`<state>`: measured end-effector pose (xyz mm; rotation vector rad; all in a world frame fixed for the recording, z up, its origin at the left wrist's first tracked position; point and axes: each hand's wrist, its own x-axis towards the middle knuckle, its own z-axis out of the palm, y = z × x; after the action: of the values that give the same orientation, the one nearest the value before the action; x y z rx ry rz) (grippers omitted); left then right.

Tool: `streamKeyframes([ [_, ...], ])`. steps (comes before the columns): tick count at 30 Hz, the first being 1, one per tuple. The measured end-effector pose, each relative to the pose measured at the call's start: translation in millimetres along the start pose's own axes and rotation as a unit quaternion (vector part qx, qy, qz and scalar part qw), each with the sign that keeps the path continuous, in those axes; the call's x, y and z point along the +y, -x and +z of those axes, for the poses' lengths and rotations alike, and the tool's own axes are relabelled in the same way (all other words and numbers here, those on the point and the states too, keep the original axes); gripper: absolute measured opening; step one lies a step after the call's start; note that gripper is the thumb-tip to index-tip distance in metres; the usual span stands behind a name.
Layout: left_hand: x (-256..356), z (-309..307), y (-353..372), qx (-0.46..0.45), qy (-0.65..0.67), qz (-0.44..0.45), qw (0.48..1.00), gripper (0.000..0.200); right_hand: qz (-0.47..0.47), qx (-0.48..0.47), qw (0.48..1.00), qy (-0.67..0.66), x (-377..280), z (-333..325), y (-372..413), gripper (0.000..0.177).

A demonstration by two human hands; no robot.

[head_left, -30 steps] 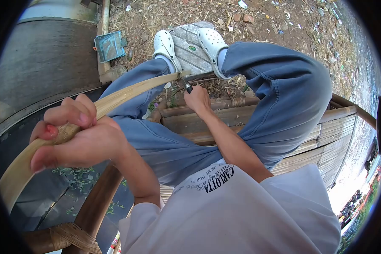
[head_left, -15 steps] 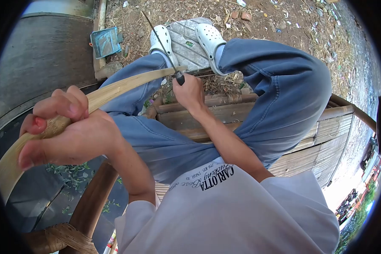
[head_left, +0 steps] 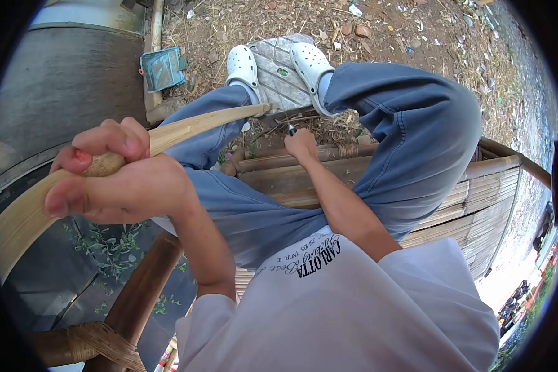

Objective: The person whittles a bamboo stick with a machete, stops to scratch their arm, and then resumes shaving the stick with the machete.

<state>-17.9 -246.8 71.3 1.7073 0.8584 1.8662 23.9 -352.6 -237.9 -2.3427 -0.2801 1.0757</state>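
Observation:
A long, pale bamboo strip [head_left: 198, 126] runs from the lower left toward the shoes, with a node near my fingers. My left hand [head_left: 118, 177] is wrapped round it at the left. My right hand [head_left: 302, 145] is closed on the dark handle of a knife [head_left: 292, 130], below and right of the strip's far end. The knife's blade is hard to make out against the ground. The knife and the strip are apart.
White clogs [head_left: 242, 66] rest on a grey slab [head_left: 280, 87]. A blue tray [head_left: 163, 69] lies at the upper left beside a dark panel [head_left: 74, 80]. A bamboo bench [head_left: 465, 217] is under my legs, with a bamboo post [head_left: 144, 285] at the lower left.
My right hand has moved forward and to the right with the knife, away from the strip. My left hand and the strip have shifted slightly right in the view.

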Motion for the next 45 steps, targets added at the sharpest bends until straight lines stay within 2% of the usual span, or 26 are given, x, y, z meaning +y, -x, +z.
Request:
streamKeyframes([
  [1, 1.1, -2.3, 2.8, 0.004, -0.010, -0.005, 1.000, 0.060, 0.027, 0.016, 0.999, -0.026, 4.1, -1.3, 0.6, 0.028],
  [2, 0.3, -3.4, 2.4, 0.005, -0.011, -0.008, 1.000, 0.060, -0.015, 0.038, 0.998, -0.056, -19.1, -16.4, 12.9, 0.028],
  [3, -0.6, -5.1, 1.0, -0.008, -0.004, -0.014, 1.000, 0.059, -0.012, 0.038, 0.998, -0.053, -38.8, -25.1, 23.2, 0.028],
  [5, -1.5, -5.3, 2.1, -0.023, -0.003, -0.022, 0.999, 0.058, -0.143, 0.039, 0.982, -0.113, -61.3, -30.5, 40.0, 0.028],
  [6, -0.5, -1.6, 2.9, -0.005, -0.008, -0.016, 1.000, 0.058, -0.126, -0.009, 0.990, -0.061, -55.4, -23.0, 41.5, 0.027],
  [7, 0.6, 0.8, 1.4, 0.012, -0.009, -0.008, 1.000, 0.057, -0.128, -0.010, 0.990, -0.065, -30.7, -2.9, 34.2, 0.027],
  [9, 1.0, -0.5, -2.2, 0.015, -0.019, -0.003, 1.000, 0.056, 0.022, -0.043, 0.998, 0.031, 27.0, 36.9, 6.9, 0.028],
  [12, 0.9, -2.0, -0.9, 0.017, -0.030, -0.003, 0.999, 0.056, 0.061, -0.034, 0.997, -0.026, 11.3, 17.1, 14.5, 0.028],
  [13, -0.2, -1.7, -0.3, 0.024, -0.028, 0.001, 0.999, 0.056, 0.064, -0.036, 0.997, -0.023, -1.4, 12.1, 18.4, 0.028],
  [15, -0.2, 3.6, 1.4, 0.034, -0.029, -0.009, 0.999, 0.055, -0.042, -0.060, 0.996, -0.049, -36.3, 10.3, 28.4, 0.028],
  [17, 0.8, 2.7, 3.0, 0.039, -0.031, -0.013, 0.999, 0.053, -0.028, -0.057, 0.996, -0.065, -29.3, 13.3, 34.9, 0.027],
  [20, -2.8, -5.7, 4.0, 0.031, 0.038, -0.058, 0.997, 0.051, 0.029, -0.079, 0.995, -0.047, -15.9, 11.2, 24.5, 0.027],
  [21, -4.9, -15.4, 1.2, -0.055, 0.190, -0.075, 0.977, 0.047, 0.031, -0.080, 0.995, -0.046, -18.1, 11.8, 26.8, 0.027],
  [22, -7.5, -22.0, -0.9, -0.137, 0.335, -0.089, 0.928, 0.044, 0.046, -0.077, 0.994, -0.060, -22.8, 14.6, 28.6, 0.028],
  [25, -12.3, -25.8, -4.8, -0.127, 0.287, -0.097, 0.945, 0.037, 0.056, -0.077, 0.992, -0.084, -26.2, 8.9, 26.8, 0.029],
  [29, -20.4, -27.1, -12.3, -0.156, 0.229, -0.118, 0.954, 0.040, 0.057, -0.060, 0.990, -0.116, -22.9, 6.4, 23.6, 0.029],
  [31, -31.0, -41.1, -21.0, -0.278, 0.246, -0.155, 0.916, 0.041, 0.030, -0.043, 0.992, -0.118, -27.5, 2.6, 25.2, 0.028],
  [35, -42.6, -43.4, -24.8, -0.270, 0.291, -0.150, 0.906, 0.041, -0.053, -0.007, 0.990, -0.131, -49.0, -13.4, 34.6, 0.026],
  [38, -37.7, -34.3, -17.6, -0.219, 0.312, -0.153, 0.912, 0.042, -0.082, -0.013, 0.989, -0.123, -58.6, -32.0, 40.2, 0.025],
  [40, -36.7, -22.0, -3.6, -0.165, 0.230, -0.106, 0.953, 0.046, -0.065, -0.006, 0.993, -0.102, -45.9, -25.3, 35.3, 0.024],
  [42, -33.3, -20.0, -1.6, -0.149, 0.227, -0.110, 0.956, 0.046, -0.035, -0.001, 0.997, -0.065, -31.2, -15.7, 26.9, 0.025],
  [45, -30.3, -21.1, -0.9, -0.142, 0.248, -0.118, 0.951, 0.049, -0.015, 0.024, 0.995, -0.093, -26.3, -6.3, 23.1, 0.032],
])
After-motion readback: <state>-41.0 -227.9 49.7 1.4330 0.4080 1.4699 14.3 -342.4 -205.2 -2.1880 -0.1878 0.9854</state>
